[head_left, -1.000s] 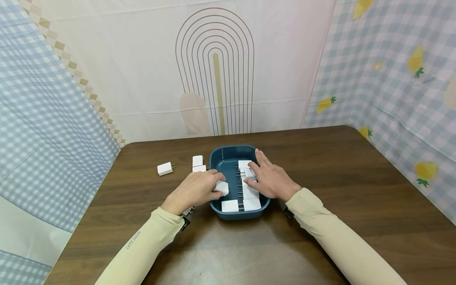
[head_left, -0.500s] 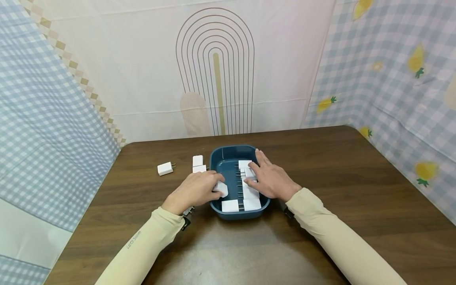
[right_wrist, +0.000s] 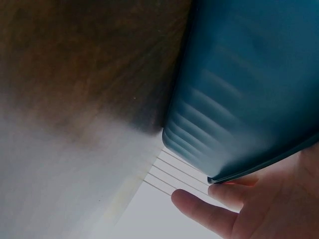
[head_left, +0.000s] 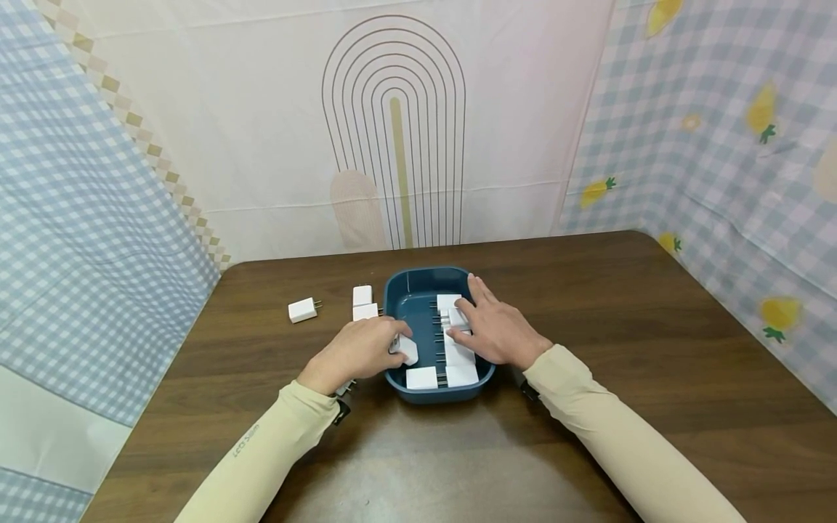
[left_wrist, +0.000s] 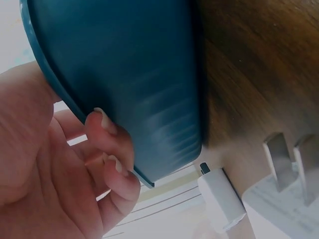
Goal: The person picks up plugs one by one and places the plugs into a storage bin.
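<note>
Over the left side of a blue plastic bin (head_left: 428,395), my left hand (head_left: 358,349) pinches a white charger plug (head_left: 407,349) between thumb and fingers. My right hand (head_left: 500,330) reaches over the bin's right side, with thumb and index finger on either side of another charger plug (head_left: 459,318) in the row there; its other fingers stretch over the rim. That row holds several white chargers, prongs pointing left. One more charger (head_left: 421,378) lies at the bin's near left. The wrist views show the bin's outer wall (left_wrist: 144,84) and fingers (right_wrist: 204,211) by its rim.
Left of the bin, one charger (head_left: 303,310) lies apart on the wooden table (head_left: 621,305), and two (head_left: 362,296) sit close beside the bin. Another charger (head_left: 344,387) is partly hidden by my left wrist. A patterned cloth (head_left: 275,131) hangs behind the table.
The charger in my left hand has turned and tilted slightly, and its end has shifted a little toward me. My right hand stays in the same place.
</note>
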A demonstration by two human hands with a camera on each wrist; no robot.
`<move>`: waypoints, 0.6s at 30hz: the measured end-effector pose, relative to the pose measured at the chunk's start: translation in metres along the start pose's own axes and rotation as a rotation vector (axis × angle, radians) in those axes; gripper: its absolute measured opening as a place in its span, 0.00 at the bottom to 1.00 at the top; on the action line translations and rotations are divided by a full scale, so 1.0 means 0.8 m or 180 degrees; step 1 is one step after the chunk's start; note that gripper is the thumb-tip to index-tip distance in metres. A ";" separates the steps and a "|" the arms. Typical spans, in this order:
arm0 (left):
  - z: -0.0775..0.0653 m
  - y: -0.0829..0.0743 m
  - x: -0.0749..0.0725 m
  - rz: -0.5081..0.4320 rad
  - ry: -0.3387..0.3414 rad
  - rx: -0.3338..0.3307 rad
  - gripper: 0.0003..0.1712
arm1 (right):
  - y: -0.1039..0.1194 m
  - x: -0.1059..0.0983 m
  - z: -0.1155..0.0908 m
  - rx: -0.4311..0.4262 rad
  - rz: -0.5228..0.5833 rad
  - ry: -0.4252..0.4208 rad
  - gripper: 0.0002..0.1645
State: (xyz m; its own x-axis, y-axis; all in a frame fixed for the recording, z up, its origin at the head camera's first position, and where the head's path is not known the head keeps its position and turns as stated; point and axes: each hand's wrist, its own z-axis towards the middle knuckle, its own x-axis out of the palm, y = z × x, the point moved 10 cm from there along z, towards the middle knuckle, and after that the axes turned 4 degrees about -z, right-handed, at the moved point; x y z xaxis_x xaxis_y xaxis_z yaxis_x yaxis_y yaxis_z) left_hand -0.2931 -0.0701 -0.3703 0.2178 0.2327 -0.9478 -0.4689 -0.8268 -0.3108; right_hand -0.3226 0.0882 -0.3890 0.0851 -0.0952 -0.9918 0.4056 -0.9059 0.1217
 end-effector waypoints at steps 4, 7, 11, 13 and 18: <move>0.001 0.000 0.000 0.0041 -0.0001 -0.0054 0.22 | 0.000 0.000 0.000 -0.0005 0.0006 -0.0012 0.43; 0.001 0.001 0.001 0.0044 0.0019 -0.0106 0.22 | 0.000 -0.001 0.000 -0.0016 0.0002 -0.0027 0.42; 0.002 0.001 0.004 0.0049 0.0055 -0.0173 0.22 | 0.001 -0.001 0.000 -0.0035 -0.0001 -0.0034 0.42; 0.002 0.002 0.004 0.0059 0.0065 -0.0202 0.22 | 0.002 -0.001 -0.001 -0.0037 0.0008 -0.0036 0.42; 0.003 0.003 0.006 0.0052 0.0061 -0.0242 0.21 | 0.002 -0.001 -0.002 -0.0044 0.0016 -0.0041 0.42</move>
State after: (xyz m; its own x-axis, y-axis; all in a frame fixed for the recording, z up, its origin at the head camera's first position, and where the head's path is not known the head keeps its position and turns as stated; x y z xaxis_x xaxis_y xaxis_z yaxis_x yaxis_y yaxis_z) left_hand -0.2952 -0.0696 -0.3753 0.2273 0.2096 -0.9510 -0.4064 -0.8670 -0.2882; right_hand -0.3210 0.0877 -0.3879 0.0755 -0.1049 -0.9916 0.4177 -0.8996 0.1270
